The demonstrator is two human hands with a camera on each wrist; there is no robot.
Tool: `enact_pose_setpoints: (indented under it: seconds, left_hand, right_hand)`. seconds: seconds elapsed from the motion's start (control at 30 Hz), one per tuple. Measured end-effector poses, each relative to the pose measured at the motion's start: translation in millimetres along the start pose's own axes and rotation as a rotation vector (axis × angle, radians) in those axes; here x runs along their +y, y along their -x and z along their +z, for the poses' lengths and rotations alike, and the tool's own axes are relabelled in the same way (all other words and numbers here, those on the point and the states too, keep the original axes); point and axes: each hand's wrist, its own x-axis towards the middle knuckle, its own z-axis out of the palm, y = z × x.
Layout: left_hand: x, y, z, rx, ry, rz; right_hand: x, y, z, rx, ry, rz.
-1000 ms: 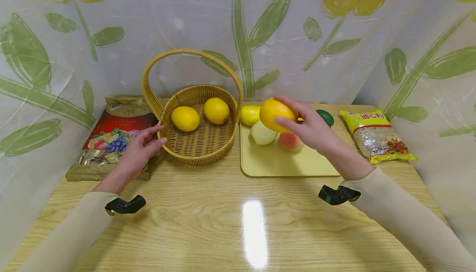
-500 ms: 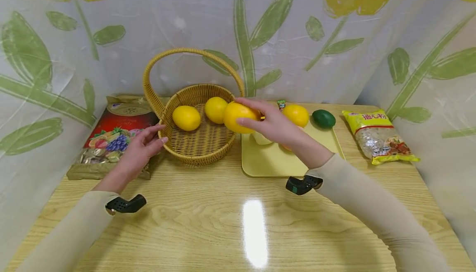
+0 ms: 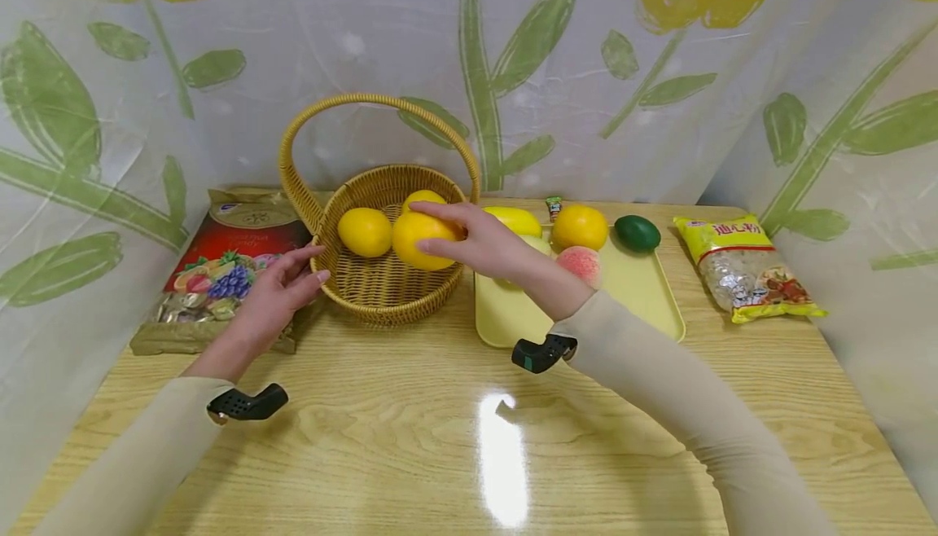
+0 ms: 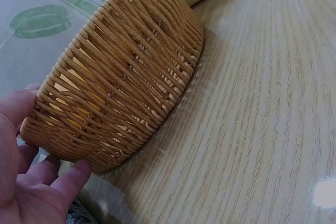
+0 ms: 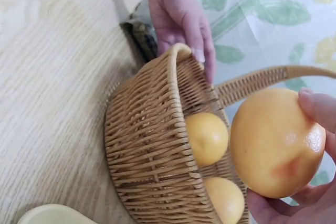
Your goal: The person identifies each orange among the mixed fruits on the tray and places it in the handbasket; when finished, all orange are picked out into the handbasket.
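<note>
At left, a red candy bag (image 3: 230, 263) lies on the table beside the person's left hand (image 3: 274, 296), whose curved thumb and fingers hold the rim of a wicker basket (image 3: 392, 312). Inside sit two yellow fruits (image 3: 365, 232). Right of them, the right hand (image 3: 484, 241) grips an orange fruit (image 3: 419, 243), thumb and fingers around it, above the basket's rim. The step appears to be placing it; the next move calls for lowering it beside the others, then loosening the fingers. Farther right, a yellow tray (image 3: 637, 300) bears more fruit; beyond lies a yellow packet (image 3: 747, 269).
</note>
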Motion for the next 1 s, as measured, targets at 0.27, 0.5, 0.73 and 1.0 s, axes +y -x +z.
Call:
enact_pose_setpoints:
  seconds: [0.27, 0.5, 0.73, 1.0]
  left_hand:
    - [-1.5, -0.6, -0.1, -0.004, 0.013, 0.007]
    - [-3.3, -1.5, -1.3, -0.005, 0.011, 0.002]
    - [-4.2, -1.5, -1.5, -0.01, 0.031, 0.014]
    - [-4.7, -1.9, -0.9, 0.005, 0.022, 0.024]
  right_hand:
    - [6, -26.9, 5, -0.036, -0.002, 0.026]
    - [8, -55.4, 5, -0.016, -0.068, 0.09]
    - [10, -72.6, 15, -0.111, -0.076, 0.132]
    - [7, -71.9, 35, -0.4, 0.063, 0.123]
